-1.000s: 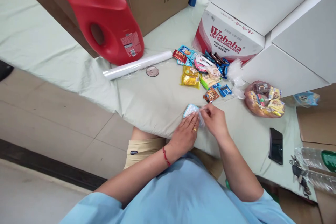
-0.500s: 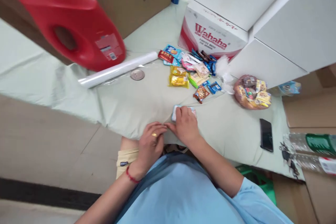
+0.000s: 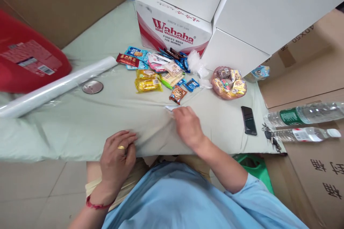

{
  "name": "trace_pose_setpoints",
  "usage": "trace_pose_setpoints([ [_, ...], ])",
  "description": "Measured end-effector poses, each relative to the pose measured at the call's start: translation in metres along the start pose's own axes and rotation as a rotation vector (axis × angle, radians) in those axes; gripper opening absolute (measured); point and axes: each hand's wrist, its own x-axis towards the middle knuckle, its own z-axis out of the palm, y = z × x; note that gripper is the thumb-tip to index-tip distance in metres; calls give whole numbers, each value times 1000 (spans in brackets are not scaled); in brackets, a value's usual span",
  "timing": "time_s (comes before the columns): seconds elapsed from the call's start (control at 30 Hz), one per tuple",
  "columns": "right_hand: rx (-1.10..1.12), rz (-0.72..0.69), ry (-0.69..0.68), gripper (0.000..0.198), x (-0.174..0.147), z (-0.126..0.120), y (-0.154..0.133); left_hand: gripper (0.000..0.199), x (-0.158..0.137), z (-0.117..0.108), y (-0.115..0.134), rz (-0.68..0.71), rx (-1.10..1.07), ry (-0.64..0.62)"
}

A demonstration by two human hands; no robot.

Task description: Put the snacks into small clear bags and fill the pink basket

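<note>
My right hand (image 3: 188, 127) is closed on a small light-coloured packet (image 3: 170, 108); only its pale end shows past the fingers, so its print is hidden. At the table's front edge, my left hand (image 3: 118, 157) rests with loosely bent fingers, a gap between thumb and forefinger, and nothing visible in it. Just beyond my right hand lies a brown cookie packet (image 3: 177, 94). Around it are a small blue packet (image 3: 191, 84), yellow-wrapped snacks (image 3: 148, 81), a green-edged packet (image 3: 172, 79) and a dark red packet (image 3: 128, 60).
A clear film roll (image 3: 61, 84) and a round metal disc (image 3: 92, 87) lie left, by a red jug (image 3: 32, 57). A Wahaha carton (image 3: 174, 30) stands behind the snacks. Rightward are a snack bowl (image 3: 228, 94), a phone (image 3: 248, 120), keys (image 3: 268, 135) and plastic bottles (image 3: 309, 134).
My hands have moved apart, the left one leftward along the table edge. My right hand now covers more of the packet. The whole view has shifted to the right.
</note>
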Motion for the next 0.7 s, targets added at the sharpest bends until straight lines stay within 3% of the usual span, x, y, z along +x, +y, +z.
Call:
trace_pose_setpoints([
  [0.2,255,153,272,27,-1,-85,133,17,-5,24,-7,9,189,-23],
  [0.33,175,327,562,29,17,-147,225,19,-9,29,-5,44,266,-29],
  [0.4,133,413,519,34,37,-165,256,21,-8,28,-4,83,276,-12],
  [0.5,164,437,320,24,72,-162,277,23,-5,26,-3,140,297,15],
  [0.6,186,361,61,20,97,-131,276,24,-4,25,-2,155,319,26],
  [0.7,65,277,80,27,103,-97,270,24,-4,25,-1,136,320,22],
])
